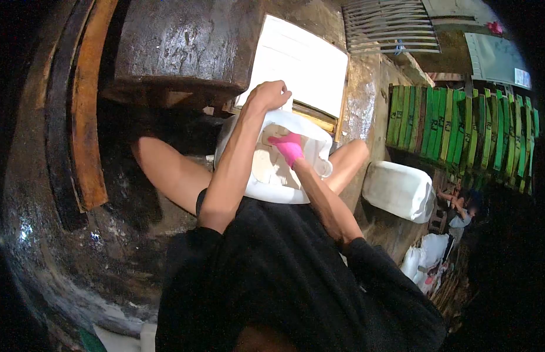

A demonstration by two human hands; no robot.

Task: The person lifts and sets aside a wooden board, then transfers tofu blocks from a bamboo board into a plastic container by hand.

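A white plastic container (273, 193) with its side cut open sits between my knees, with pale, cream-coloured stuff (264, 165) inside. My right hand (289, 148), in a pink glove, reaches into it. Its fingers look bent together against the pale contents; whether they grip a piece is hard to see. My left hand (270, 95) is bare and closed above the container's far rim, over the near edge of a bright white board (305, 61). Its fingertips are curled, and a small white bit shows below them, too unclear to name.
A dark block (187, 44) stands at the far left, beside long wooden planks (90, 111). To the right are a white jerrycan (397, 190), a row of green slatted crates (454, 126), and white sacks (428, 252). Another person (460, 214) sits farther right. The floor looks wet.
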